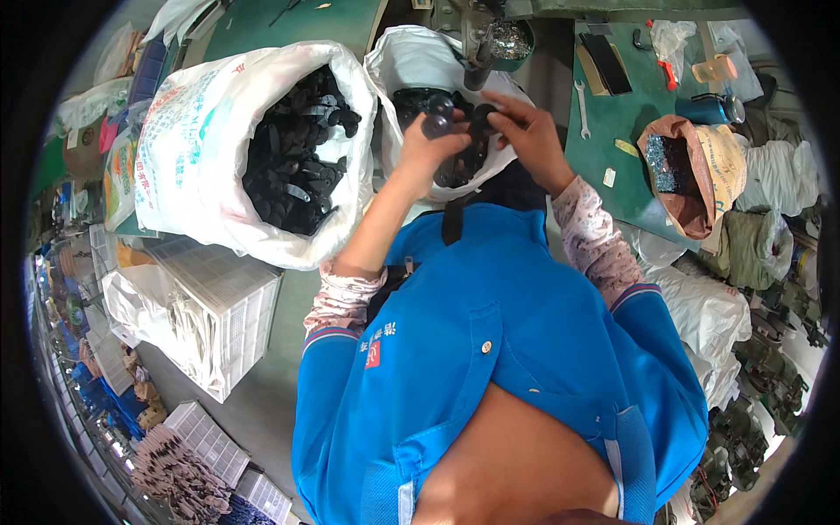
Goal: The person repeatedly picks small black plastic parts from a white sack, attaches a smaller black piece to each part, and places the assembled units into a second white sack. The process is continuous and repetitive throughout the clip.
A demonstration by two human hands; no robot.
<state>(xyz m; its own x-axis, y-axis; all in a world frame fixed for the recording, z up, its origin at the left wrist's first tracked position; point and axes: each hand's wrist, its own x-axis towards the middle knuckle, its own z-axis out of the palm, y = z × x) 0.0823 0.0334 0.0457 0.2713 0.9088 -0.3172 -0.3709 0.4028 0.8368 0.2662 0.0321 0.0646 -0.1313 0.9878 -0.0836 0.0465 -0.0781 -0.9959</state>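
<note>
My left hand (430, 150) is closed round several glossy black pieces (437, 122) with rounded ends, over the mouth of a white woven sack (411, 54). Just to its right, my right hand (530, 138) pinches a dark piece (481, 117) between thumb and fingers; its full shape is blurred and partly covered. More black parts lie inside the sack below both hands. Beside it on the left leans a larger white woven sack (197, 144), its wide mouth showing a heap of flat black parts (302, 162) with rounded ends.
A dark machine head (478, 52) stands just beyond my hands, near a round tin of small metal bits (511, 42). On the green table at right lie a wrench (583, 109) and a brown paper sack (724, 166) of small shiny pieces. A white plastic crate (236, 302) stands at left.
</note>
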